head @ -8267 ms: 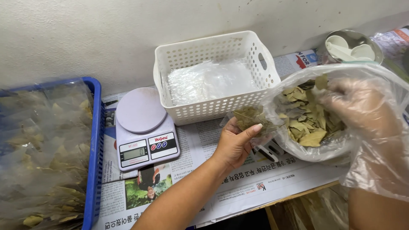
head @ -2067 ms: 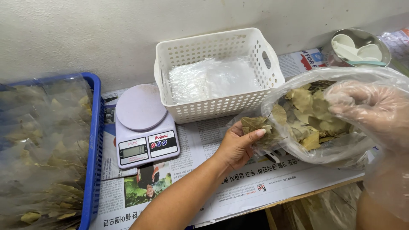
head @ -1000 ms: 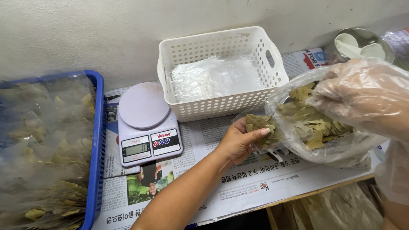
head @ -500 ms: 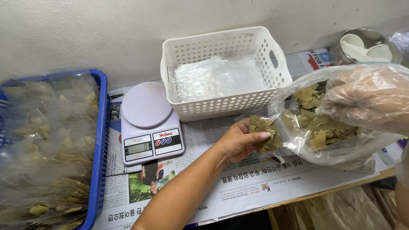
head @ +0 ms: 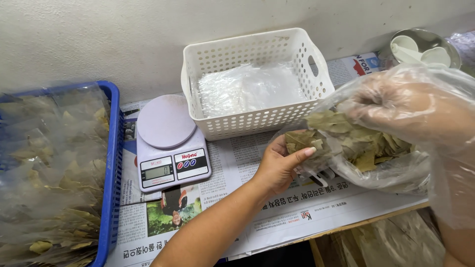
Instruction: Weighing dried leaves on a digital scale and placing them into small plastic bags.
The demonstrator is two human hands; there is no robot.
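Observation:
My left hand (head: 281, 165) grips a small clear bag stuffed with dried leaves (head: 303, 142), holding it against the mouth of a big clear plastic bag of dried leaves (head: 391, 170) lying on the newspaper. My right hand (head: 408, 104), inside a loose plastic glove, hovers above that big bag with its fingers bunched over dried leaves (head: 336, 123). A small white kitchen scale (head: 168, 143) with a round plate sits to the left of my left hand, nothing on it.
A white perforated basket (head: 316, 74) with clear plastic bags inside stands against the wall. A blue crate (head: 113, 163) at the left holds several packed bags of dried leaves. A metal bowl (head: 423, 44) with white spoons sits at the far right. Newspaper (head: 277, 217) covers the table.
My gloved right hand rose out of the big bag and shifted left toward the small bag. My left hand stays on the small bag of leaves.

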